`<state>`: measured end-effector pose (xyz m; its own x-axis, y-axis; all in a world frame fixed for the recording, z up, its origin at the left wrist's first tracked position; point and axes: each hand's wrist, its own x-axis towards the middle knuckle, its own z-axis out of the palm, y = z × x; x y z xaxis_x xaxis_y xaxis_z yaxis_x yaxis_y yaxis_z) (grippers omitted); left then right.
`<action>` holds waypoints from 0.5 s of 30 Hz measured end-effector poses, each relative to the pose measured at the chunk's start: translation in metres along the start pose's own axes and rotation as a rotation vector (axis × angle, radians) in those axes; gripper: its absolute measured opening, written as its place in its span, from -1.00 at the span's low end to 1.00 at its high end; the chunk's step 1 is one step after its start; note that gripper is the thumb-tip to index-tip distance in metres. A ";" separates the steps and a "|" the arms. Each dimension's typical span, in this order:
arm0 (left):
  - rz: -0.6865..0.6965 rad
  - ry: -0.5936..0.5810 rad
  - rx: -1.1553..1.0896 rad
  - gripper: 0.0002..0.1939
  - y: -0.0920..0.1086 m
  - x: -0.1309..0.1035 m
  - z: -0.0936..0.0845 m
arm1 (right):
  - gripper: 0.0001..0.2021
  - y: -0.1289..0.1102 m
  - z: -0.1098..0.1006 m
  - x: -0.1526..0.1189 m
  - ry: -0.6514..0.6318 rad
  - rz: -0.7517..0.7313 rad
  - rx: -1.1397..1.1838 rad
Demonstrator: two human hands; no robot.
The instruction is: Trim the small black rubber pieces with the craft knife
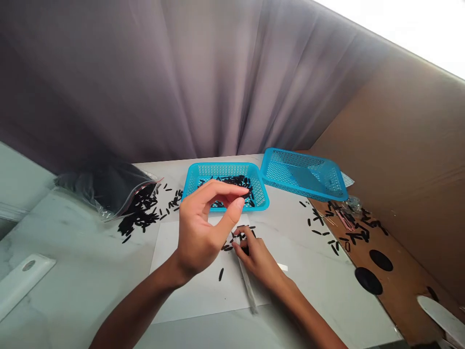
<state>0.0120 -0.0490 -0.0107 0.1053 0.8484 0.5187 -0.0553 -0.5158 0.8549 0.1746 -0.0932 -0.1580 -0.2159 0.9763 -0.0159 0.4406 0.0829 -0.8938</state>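
My left hand (203,225) is raised over a white sheet (192,291), its fingers curved and a small gap between fingertips and thumb, with nothing visible between them. Lower and to the right, my right hand (259,259) has its fingertips around the upper end of a long pale strip (248,286), beside small black oval pieces. One black piece (221,274) lies alone on the sheet. Behind my left hand stands a blue basket (263,196) holding many black pieces; the hand partly hides it.
A second blue basket (305,174) stands at the back right. At the left, a plastic bag (105,186) lies by a black heap (140,213). Black pieces and two black discs (368,280) (381,260) are at the right. A white device (25,281) lies at far left.
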 end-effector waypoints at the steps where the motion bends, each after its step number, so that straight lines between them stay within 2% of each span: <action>1: -0.001 0.002 0.002 -0.84 0.000 0.001 -0.001 | -0.73 0.004 0.003 -0.003 0.002 -0.010 -0.021; 3: -0.004 0.003 0.007 -0.85 -0.002 0.001 -0.002 | -0.65 0.007 0.004 -0.006 -0.001 -0.040 -0.054; 6: -0.014 0.003 0.017 -0.86 -0.003 0.002 -0.003 | -0.70 0.009 0.000 -0.004 -0.030 -0.109 -0.075; 15: -0.008 0.001 0.043 -0.88 -0.008 0.006 -0.005 | -0.61 0.003 -0.009 -0.001 -0.084 -0.222 -0.100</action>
<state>0.0084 -0.0390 -0.0141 0.1046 0.8529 0.5116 -0.0116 -0.5133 0.8581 0.1838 -0.0918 -0.1565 -0.3867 0.9123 0.1348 0.4577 0.3168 -0.8308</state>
